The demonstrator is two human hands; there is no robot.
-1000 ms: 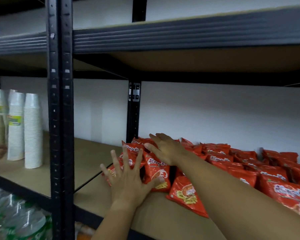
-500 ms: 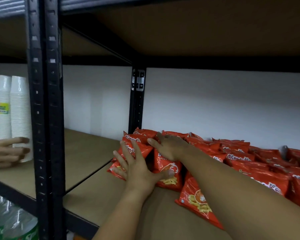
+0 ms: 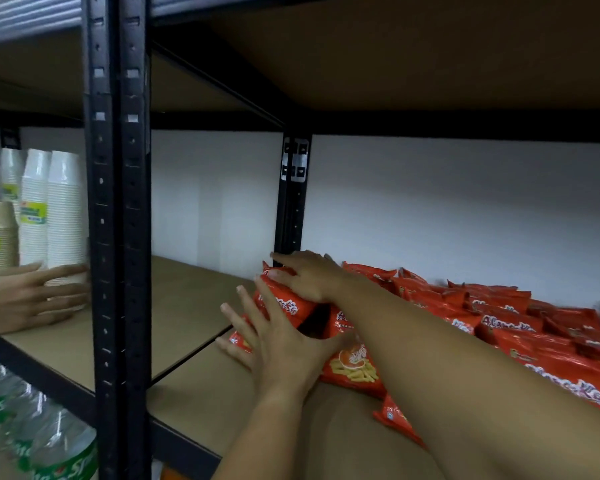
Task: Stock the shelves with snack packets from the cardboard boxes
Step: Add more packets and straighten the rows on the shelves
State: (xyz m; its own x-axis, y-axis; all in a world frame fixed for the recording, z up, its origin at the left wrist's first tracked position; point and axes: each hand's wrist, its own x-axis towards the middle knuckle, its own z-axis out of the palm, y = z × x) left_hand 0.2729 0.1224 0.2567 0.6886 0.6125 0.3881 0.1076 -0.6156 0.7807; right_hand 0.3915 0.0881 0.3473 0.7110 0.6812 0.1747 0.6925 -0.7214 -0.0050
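Note:
Several red-orange snack packets [image 3: 499,327] lie in a heap on the brown shelf board [image 3: 194,393], reaching off to the right. My left hand [image 3: 278,337] has its fingers spread and presses flat against the left end of the heap, by the leftmost packet [image 3: 284,303]. My right hand [image 3: 309,275] lies on top of that same end, fingers stretched toward the rear post. My right forearm crosses over the packets and hides part of them. No cardboard box is in view.
A black upright post [image 3: 118,237] stands close in front on the left. Stacks of white paper cups [image 3: 66,209] fill the neighbouring bay, where another person's hand [image 3: 32,296] touches them. Plastic bottles [image 3: 49,445] sit on the shelf below. Another shelf board hangs overhead.
The view has moved closer and lower. Both my hands have shifted slightly left and back along the heap's end. The other person's hand has reached further in toward the cups.

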